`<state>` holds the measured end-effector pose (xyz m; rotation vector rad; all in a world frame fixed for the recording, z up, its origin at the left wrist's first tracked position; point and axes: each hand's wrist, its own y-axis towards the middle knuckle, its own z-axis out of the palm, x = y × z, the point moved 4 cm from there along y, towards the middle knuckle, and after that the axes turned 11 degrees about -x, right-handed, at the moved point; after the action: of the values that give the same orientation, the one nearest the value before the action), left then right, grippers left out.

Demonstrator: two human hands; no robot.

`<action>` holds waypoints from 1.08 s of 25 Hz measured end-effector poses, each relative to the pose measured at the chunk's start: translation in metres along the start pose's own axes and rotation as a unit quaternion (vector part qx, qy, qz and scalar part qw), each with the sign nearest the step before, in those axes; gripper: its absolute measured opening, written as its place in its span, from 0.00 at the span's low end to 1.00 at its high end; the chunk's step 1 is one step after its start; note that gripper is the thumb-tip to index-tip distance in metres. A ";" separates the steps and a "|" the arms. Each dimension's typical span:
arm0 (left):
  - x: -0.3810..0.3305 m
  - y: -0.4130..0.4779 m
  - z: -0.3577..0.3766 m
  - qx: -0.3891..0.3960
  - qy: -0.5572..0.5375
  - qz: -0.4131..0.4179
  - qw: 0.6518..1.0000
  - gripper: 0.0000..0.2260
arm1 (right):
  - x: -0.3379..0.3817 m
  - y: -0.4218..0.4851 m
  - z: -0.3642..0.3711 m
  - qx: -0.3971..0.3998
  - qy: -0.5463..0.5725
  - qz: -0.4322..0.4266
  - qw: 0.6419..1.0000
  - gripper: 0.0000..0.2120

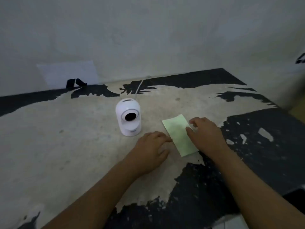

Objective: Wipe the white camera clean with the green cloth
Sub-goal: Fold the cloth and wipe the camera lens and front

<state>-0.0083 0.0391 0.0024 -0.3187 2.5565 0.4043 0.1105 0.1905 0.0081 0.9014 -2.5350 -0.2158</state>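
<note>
Two bare hands flank the flat pale-green rectangular cloth [179, 134], just right of the upright white domed camera [129, 117]: left hand [151, 153] loosely curled, fingertips touching its edge; right hand [207, 136] pressing it, grasping nothing.

The cloth [179, 134] lies on the table [66, 138], right of the camera [128, 117].

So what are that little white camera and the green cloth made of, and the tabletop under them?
The white camera looks like smooth moulded plastic: an even sheen, rounded seamless body and a glossy black lens. The green cloth seems a thin, matte fabric lying flat with crisp edges; it could almost pass for paper. The tabletop appears to have a black coating peeling off a pale, rough layer, material unclear.
</note>
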 end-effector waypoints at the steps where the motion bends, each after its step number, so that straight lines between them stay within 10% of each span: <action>1: 0.000 0.003 0.008 0.000 0.035 0.021 0.999 0.19 | -0.006 -0.002 0.001 -0.005 -0.059 0.015 0.998 0.20; 8: -0.004 0.001 0.020 0.014 0.122 0.030 0.992 0.25 | 0.002 -0.007 0.005 0.020 0.020 0.116 0.993 0.06; 13: -0.012 -0.017 -0.015 -0.114 -0.015 -0.080 0.990 0.14 | 0.029 -0.019 -0.012 0.033 0.302 0.129 0.944 0.04; 17: -0.012 -0.045 -0.031 -0.095 -0.293 -0.279 0.909 0.23 | 0.062 -0.037 -0.031 0.077 0.485 0.120 0.863 0.10; 22: -0.011 -0.058 -0.048 -0.171 -0.517 -0.312 0.779 0.19 | 0.095 -0.045 -0.042 0.098 0.530 0.061 0.840 0.13; 27: 0.000 -0.069 -0.071 -0.277 -0.376 -0.277 0.840 0.08 | 0.099 -0.042 -0.036 0.084 0.479 0.020 0.873 0.09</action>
<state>-0.0208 -0.0494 0.0455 -0.8805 1.4487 0.8364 0.0815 0.0954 0.0628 0.7464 -1.6384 0.3923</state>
